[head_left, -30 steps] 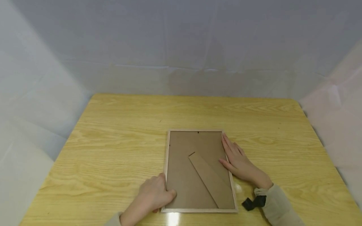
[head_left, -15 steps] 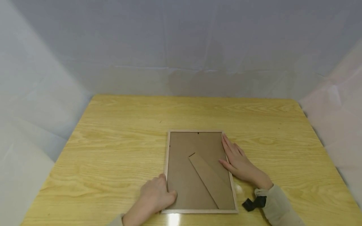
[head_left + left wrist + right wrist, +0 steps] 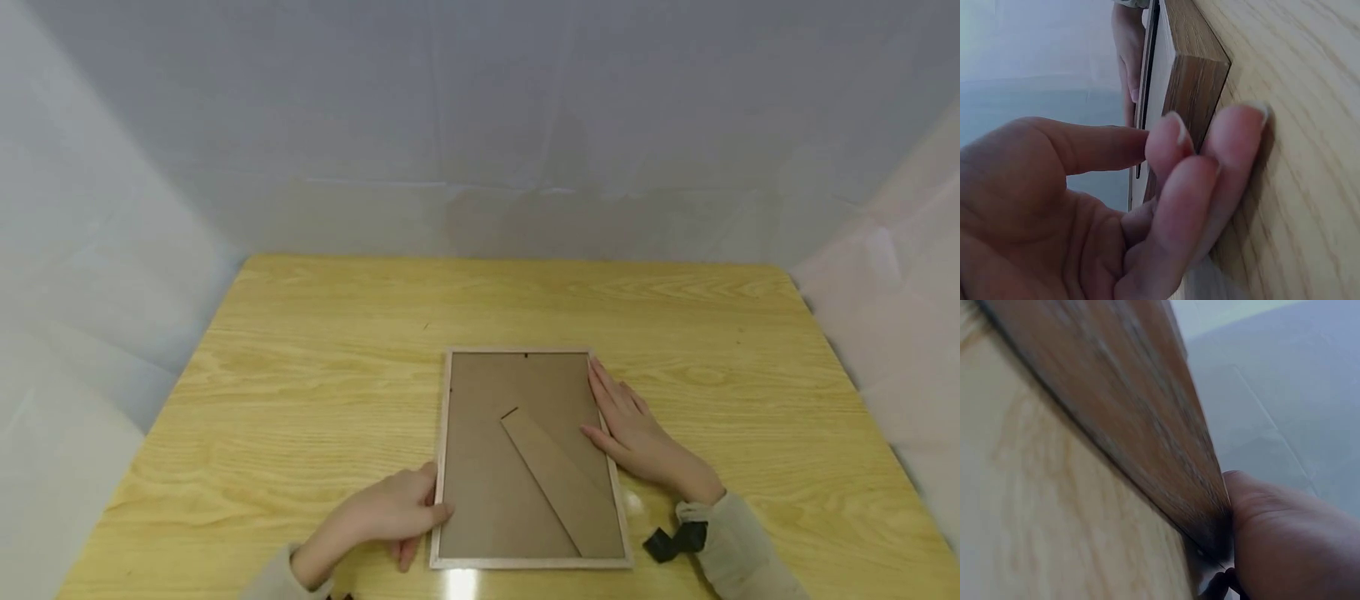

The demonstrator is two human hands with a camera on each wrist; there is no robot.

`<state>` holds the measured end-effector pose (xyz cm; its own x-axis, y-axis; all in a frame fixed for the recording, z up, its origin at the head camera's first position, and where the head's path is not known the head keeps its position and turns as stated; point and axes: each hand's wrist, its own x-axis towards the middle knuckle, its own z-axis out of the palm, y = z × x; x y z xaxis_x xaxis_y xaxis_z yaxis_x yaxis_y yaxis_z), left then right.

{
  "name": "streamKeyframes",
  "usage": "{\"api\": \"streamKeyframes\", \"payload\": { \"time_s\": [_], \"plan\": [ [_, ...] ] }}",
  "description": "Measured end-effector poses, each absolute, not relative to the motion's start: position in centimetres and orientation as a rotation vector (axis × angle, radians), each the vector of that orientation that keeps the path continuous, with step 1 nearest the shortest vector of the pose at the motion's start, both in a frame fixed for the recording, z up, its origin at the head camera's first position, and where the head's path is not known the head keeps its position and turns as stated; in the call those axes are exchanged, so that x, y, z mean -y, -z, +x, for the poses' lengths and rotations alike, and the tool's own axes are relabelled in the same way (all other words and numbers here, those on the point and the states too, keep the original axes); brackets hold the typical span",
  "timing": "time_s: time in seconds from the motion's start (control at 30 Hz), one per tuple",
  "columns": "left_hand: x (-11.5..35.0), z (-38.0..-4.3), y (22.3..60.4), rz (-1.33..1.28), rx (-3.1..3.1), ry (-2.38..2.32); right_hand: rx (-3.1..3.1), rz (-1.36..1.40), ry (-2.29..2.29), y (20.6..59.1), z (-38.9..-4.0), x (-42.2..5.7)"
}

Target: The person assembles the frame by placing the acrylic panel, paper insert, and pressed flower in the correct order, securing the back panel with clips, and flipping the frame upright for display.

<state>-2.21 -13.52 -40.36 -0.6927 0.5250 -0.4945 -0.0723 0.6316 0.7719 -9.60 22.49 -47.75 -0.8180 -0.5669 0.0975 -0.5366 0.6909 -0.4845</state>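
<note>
A picture frame (image 3: pixel 480 467) lies back side up on the table, its brown backing board and slanted stand leg (image 3: pixel 555 483) showing. At the lower left edge, my left hand (image 3: pixel 393 508) holds the frame, thumb on the rim and fingers at the side. The left wrist view shows the thumb on the back face and curled fingers by the wooden side (image 3: pixel 1194 84). My right hand (image 3: pixel 641 437) lies along the right edge with straight fingers, its thumb over the backing. In the right wrist view, the frame's side (image 3: pixel 1141 419) hides most of that hand (image 3: pixel 1297 537).
The yellow wood-grain table (image 3: pixel 300 400) reaches back to a pale hanging sheet (image 3: pixel 480 125). More sheeting stands on the left (image 3: pixel 90 275) and right sides. A black strap-like piece (image 3: pixel 675 542) hangs at the right sleeve (image 3: pixel 738 542).
My left hand has shifted left, its thumb drawing back from the backing to the rim, and its lower fingers now show below. The right hand and the frame stay about where they were.
</note>
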Motion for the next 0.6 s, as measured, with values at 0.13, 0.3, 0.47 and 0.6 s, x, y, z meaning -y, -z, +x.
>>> {"api": "streamKeyframes", "payload": {
  "time_s": [0.13,0.3,0.47,0.6],
  "plan": [
    [13.81,-2.45,40.39,0.361,-2.068,-1.074,-2.828,-0.925,0.789,47.77,-9.63,-22.54],
    [13.67,-2.38,40.5,0.331,-2.07,-1.097,-2.828,-0.931,0.794,47.82,-9.64,-22.55],
    [13.49,-2.18,40.63,0.295,-2.101,-1.108,-2.837,-0.934,0.791,47.91,-9.63,-22.61],
    [13.8,-2.26,40.68,0.309,-2.072,-1.125,-2.832,-0.938,0.808,47.94,-9.67,-22.59]
  ]
}}
